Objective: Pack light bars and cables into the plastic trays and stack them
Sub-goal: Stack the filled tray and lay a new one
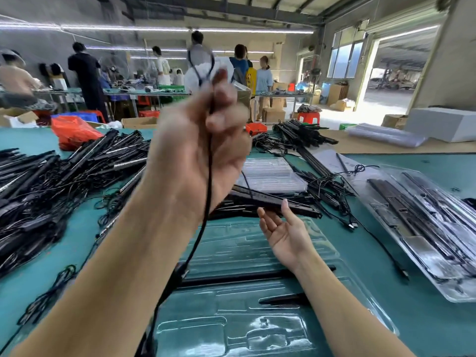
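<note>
My left hand is raised high over the table and grips a black cable. The cable loops above my fingers and hangs down to a light bar lying across the clear plastic tray in front of me. A second short bar sits lower in that tray. My right hand hovers palm up over the tray's far edge, fingers relaxed and holding nothing, just below a black light bar on the table.
A big heap of black light bars and cables covers the left of the green table. Packed trays lie at the right, empty clear trays behind. A red bag, boxes and several people stand beyond.
</note>
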Demonstrator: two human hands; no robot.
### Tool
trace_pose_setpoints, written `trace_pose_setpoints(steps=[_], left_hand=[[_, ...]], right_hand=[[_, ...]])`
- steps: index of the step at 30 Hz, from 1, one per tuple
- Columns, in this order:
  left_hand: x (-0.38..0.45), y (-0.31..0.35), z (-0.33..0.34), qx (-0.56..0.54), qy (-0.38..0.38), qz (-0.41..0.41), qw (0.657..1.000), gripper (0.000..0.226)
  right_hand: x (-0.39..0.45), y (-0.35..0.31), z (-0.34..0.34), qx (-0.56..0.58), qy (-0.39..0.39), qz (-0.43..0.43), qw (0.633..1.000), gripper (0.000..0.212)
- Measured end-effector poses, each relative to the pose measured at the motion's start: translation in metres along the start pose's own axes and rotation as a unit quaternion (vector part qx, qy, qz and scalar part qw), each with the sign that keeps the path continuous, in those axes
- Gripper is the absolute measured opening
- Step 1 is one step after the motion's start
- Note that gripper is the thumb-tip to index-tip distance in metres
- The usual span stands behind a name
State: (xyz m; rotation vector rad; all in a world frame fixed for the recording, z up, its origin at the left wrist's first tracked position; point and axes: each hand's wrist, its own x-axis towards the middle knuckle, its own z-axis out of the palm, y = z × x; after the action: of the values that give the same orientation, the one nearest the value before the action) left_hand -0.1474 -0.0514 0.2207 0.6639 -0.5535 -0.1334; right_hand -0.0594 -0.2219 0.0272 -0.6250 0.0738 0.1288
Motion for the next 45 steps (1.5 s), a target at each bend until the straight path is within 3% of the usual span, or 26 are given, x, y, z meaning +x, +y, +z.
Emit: trace_pose_setpoints(steps=[3, 5, 10, 14, 15, 19, 21, 24, 27, 31, 33, 36, 39, 42, 45], left_hand=[[0.023, 0.011, 0.026, 0.119, -0.048, -0.004, 0.992, 0.030], [0.039, 0.008, 0.030, 0.245, -0.015, -0.028, 0.969, 0.024], [0.060, -0.024, -0.003, 0.469, 0.081, -0.083, 0.875, 0.030], [0.048, -0.058, -0.045, 0.631, 0.053, -0.164, 0.757, 0.029], [0.041, -0.064, -0.055, 0.647, 0.040, -0.179, 0.740, 0.029], [0.019, -0.068, -0.093, 0.671, 0.007, -0.241, 0.702, 0.030], [0.013, -0.060, -0.106, 0.698, 0.000, -0.276, 0.661, 0.042], [0.004, -0.036, -0.120, 0.770, -0.030, -0.356, 0.529, 0.078], [-0.013, -0.009, -0.131, 0.769, -0.075, -0.477, 0.419, 0.113], [-0.042, 0.010, -0.144, 0.736, -0.084, -0.557, 0.376, 0.106], [-0.052, 0.010, -0.144, 0.730, -0.091, -0.586, 0.339, 0.079], [-0.055, 0.013, -0.141, 0.713, -0.080, -0.607, 0.341, 0.027], [-0.052, 0.024, -0.136, 0.713, -0.066, -0.590, 0.373, 0.019], [-0.047, 0.045, -0.122, 0.637, -0.075, -0.590, 0.490, 0.020], [-0.046, 0.057, -0.102, 0.575, -0.071, -0.510, 0.636, 0.032]], right_hand=[[-0.002, 0.000, -0.001, -0.006, -0.033, 0.004, 0.999, 0.037], [-0.003, 0.000, -0.001, -0.013, -0.030, 0.000, 0.999, 0.026], [-0.003, -0.002, -0.001, 0.006, -0.003, -0.005, 1.000, 0.022], [-0.004, -0.005, -0.002, 0.052, 0.015, -0.021, 0.998, 0.011], [-0.004, -0.007, -0.002, 0.076, 0.021, -0.028, 0.996, 0.003], [-0.002, -0.010, -0.006, 0.165, 0.034, -0.042, 0.985, 0.056], [-0.002, -0.012, -0.007, 0.190, 0.042, -0.060, 0.979, 0.055], [-0.001, -0.014, -0.009, 0.218, 0.063, -0.077, 0.971, 0.043], [0.000, -0.015, -0.012, 0.251, 0.079, -0.074, 0.962, 0.052], [0.003, -0.015, -0.015, 0.255, 0.092, -0.066, 0.960, 0.061], [0.004, -0.015, -0.016, 0.257, 0.095, -0.067, 0.959, 0.059], [0.005, -0.014, -0.017, 0.255, 0.093, -0.069, 0.960, 0.055], [0.004, -0.012, -0.015, 0.243, 0.091, -0.075, 0.963, 0.036], [0.004, -0.012, -0.016, 0.237, 0.091, -0.072, 0.965, 0.038], [0.003, -0.010, -0.016, 0.230, 0.085, -0.063, 0.968, 0.043]])
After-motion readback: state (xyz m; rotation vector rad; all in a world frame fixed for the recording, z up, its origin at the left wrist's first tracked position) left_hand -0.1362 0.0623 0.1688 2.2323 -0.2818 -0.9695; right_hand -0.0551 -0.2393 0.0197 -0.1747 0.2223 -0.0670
